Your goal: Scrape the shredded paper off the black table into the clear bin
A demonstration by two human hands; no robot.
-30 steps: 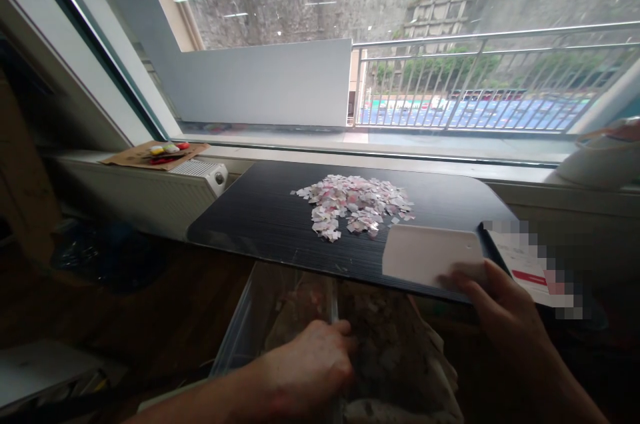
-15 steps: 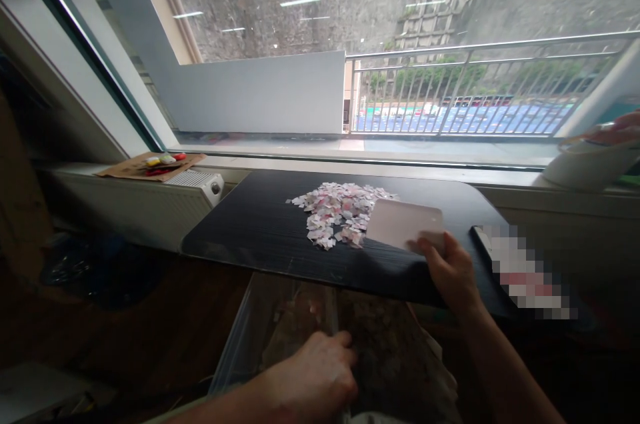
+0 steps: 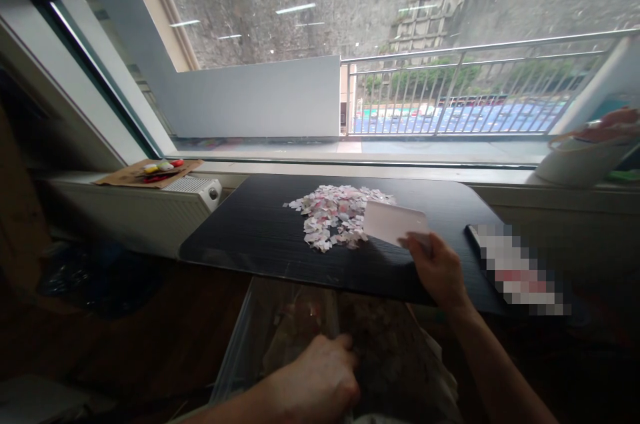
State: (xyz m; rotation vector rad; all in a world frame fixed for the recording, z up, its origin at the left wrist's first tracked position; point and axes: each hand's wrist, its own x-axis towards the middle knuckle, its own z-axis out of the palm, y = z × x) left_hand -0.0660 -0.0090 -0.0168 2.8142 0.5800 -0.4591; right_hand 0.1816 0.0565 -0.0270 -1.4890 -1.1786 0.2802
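My right hand (image 3: 436,269) is closed on the near right end of a flat pale pinkish card (image 3: 393,221), held tilted above the table. The card's left edge overlaps a loose pile of small white and pink paper scraps (image 3: 327,207); whether it touches them I cannot tell. Below the table's front edge, my left hand (image 3: 325,367) is closed around the rim of a clear plastic bin (image 3: 239,337). Its fingertips are mostly hidden. Dark, dim contents show beside that rim.
The scraps lie on a black wood-grain table (image 3: 240,227) against a window sill. At its right edge is a blurred-out, phone-like object (image 3: 517,271). A radiator (image 3: 145,214) carries cardboard (image 3: 123,174) with small coloured items. A white container (image 3: 570,161) stands at the right.
My right hand and the card have shifted slightly left, and the card's angle has changed a little. My left hand stays at the bin's rim. The view has shifted slightly.
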